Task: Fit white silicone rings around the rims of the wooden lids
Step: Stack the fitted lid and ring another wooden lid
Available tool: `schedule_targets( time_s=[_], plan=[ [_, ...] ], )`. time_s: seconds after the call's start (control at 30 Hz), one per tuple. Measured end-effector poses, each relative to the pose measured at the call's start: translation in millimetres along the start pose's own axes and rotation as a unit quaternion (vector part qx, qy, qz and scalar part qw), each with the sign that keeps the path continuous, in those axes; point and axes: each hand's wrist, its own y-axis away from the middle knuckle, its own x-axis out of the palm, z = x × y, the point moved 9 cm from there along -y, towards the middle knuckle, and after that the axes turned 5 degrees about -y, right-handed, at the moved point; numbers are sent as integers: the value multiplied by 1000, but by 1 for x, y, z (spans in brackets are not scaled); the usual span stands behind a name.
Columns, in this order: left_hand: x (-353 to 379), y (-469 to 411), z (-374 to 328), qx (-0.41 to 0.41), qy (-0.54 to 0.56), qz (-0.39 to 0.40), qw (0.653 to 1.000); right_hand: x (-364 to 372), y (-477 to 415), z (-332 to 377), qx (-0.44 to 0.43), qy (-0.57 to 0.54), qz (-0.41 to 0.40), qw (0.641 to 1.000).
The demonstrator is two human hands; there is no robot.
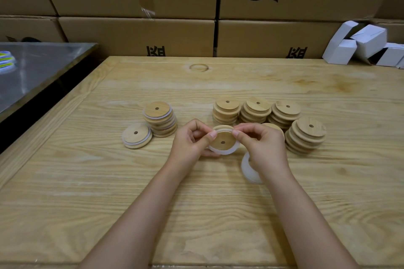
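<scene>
Lid: round wooden lid w/ centre hole [223, 140], held up btwn both hands.
Ring: white silicone ring [225, 152] partly round its rim, near side loose.
L hand [189, 140]: fingers curled, gripping lid edge to steady it.
R hand [263, 145]: pinches ring at top, prob. stretching it on.

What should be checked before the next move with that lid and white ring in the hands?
1. Lid held firmly: ok, the left hand grips it above the table.
2. Ring caught on the far rim: ok, the right hand pinches it there.
3. Ring seated all round: not ok, its near side hangs loose below the lid.
4. Ring free of twists: cannot tell.
5. Spare rings in reach: ok, a white pile lies by the right wrist.
6. Place for finished lids: ok, the ringed stack stands to the person's left.
</scene>
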Motion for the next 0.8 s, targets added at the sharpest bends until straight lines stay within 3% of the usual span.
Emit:
schedule_targets(
  time_s=[0.17, 0.33, 0.67, 0.8],
  plan=[
    [-1, -3, 1, 18, -36, -5, 999, 3, 3, 6, -17, 0, 2, 1000],
    [-14, -8, 0, 24, 47, -38, 998, 4, 7, 13, -46, 37, -14, 998],
    [-11, -8, 4, -5, 149, -28, 988, 7, 8, -2, 50, -112, -21, 992],
    [-13, -6, 8, -34, 188, -38, 981, 11, 9, 0, 59, -122, -5, 991]
  ],
)
